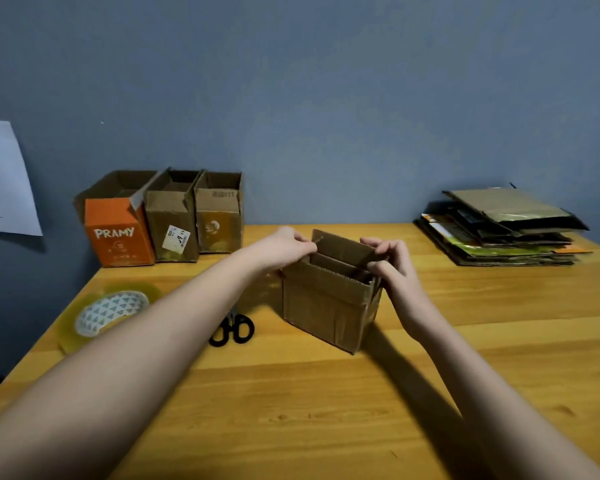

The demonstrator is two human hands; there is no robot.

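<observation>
A small brown cardboard box (326, 306) stands upright in the middle of the wooden table (326, 410), its top flaps raised. My left hand (288, 245) pinches the left end of the far flap. My right hand (392, 265) grips the box's right top corner, fingers curled over the flap edge. The inside of the box is mostly hidden.
Three open boxes stand against the blue wall at the back left: an orange box (118, 230) and two brown boxes (172, 226) (219, 216). A tape roll (108, 313) and black scissors (234, 329) lie at the left. Flattened cardboard is stacked (499, 230) at the back right.
</observation>
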